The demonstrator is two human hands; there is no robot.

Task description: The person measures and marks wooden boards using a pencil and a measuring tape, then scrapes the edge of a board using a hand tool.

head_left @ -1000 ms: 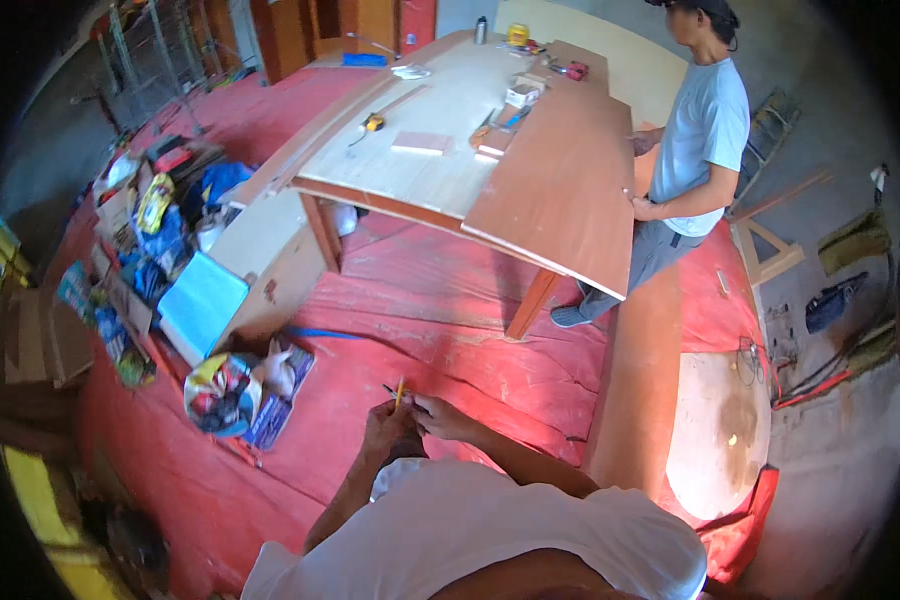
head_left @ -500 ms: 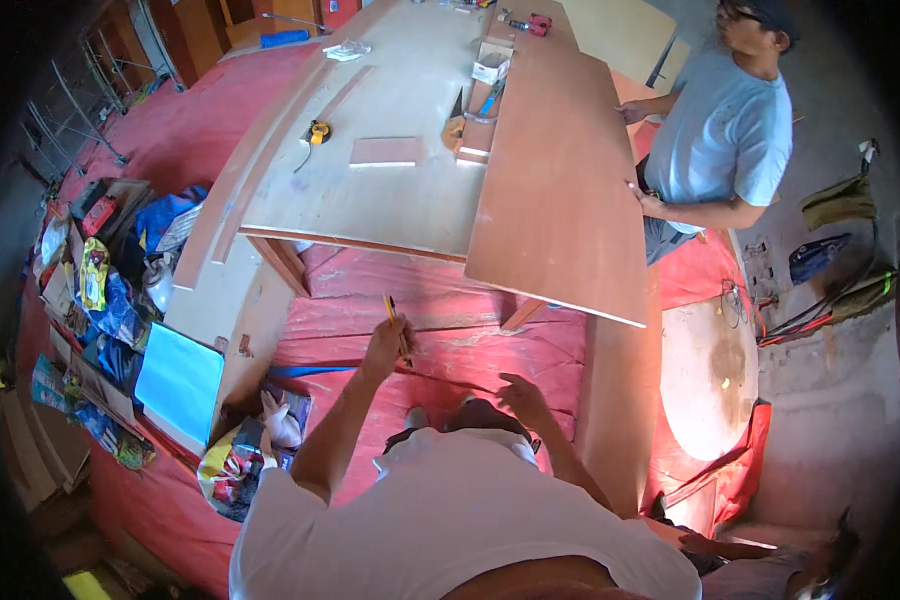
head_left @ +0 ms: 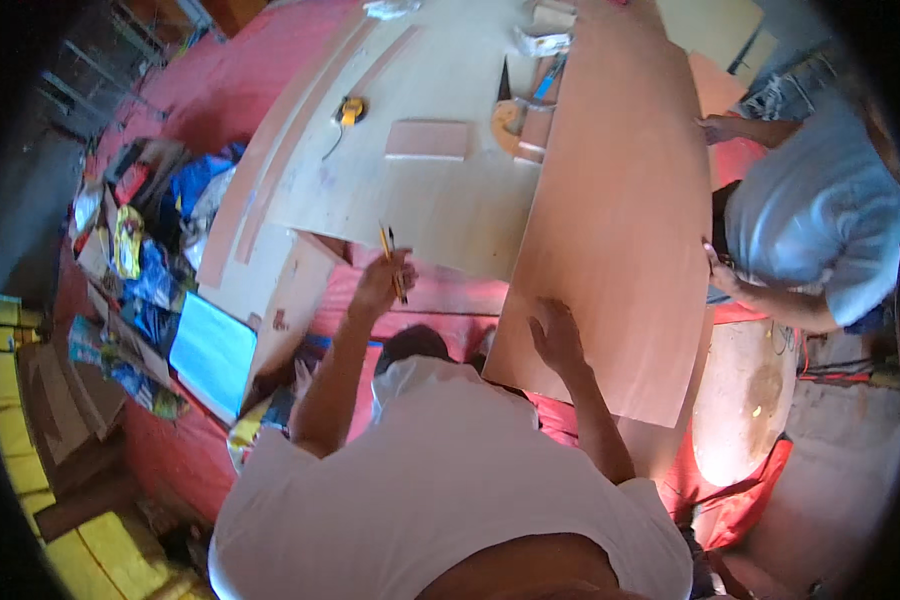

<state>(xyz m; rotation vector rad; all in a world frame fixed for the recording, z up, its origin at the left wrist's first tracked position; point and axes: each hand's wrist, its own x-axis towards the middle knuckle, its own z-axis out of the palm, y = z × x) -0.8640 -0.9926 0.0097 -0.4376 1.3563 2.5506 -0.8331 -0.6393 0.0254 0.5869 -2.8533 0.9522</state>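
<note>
A large reddish-brown plywood sheet [head_left: 610, 220] lies across the right part of a pale worktable [head_left: 420, 190], which stands on a floor covered in red sheeting [head_left: 200, 90]. A second person in a light blue shirt [head_left: 820, 210] stands at the sheet's far right edge with both hands touching it. The person wearing the camera, in a white shirt, lays the right hand [head_left: 557, 338] flat on the near end of the plywood sheet, fingers spread open and holding nothing. The left hand [head_left: 385, 282] is raised just at the table's near edge, fingers closed around two pencils [head_left: 392, 262], one yellow and one dark, pointing upward. On the table lie two long thin wood strips [head_left: 270, 170] along the left edge, one small rectangular wood block [head_left: 427, 139], one yellow tape measure [head_left: 349, 110], and a small whitish carton [head_left: 540, 40] near the far edge. On the floor to the left sits a heap of colourful packages [head_left: 140, 260], mostly blue and yellow bags, their number hard to count, and beside them one flat light blue rectangular panel [head_left: 211, 355].
</note>
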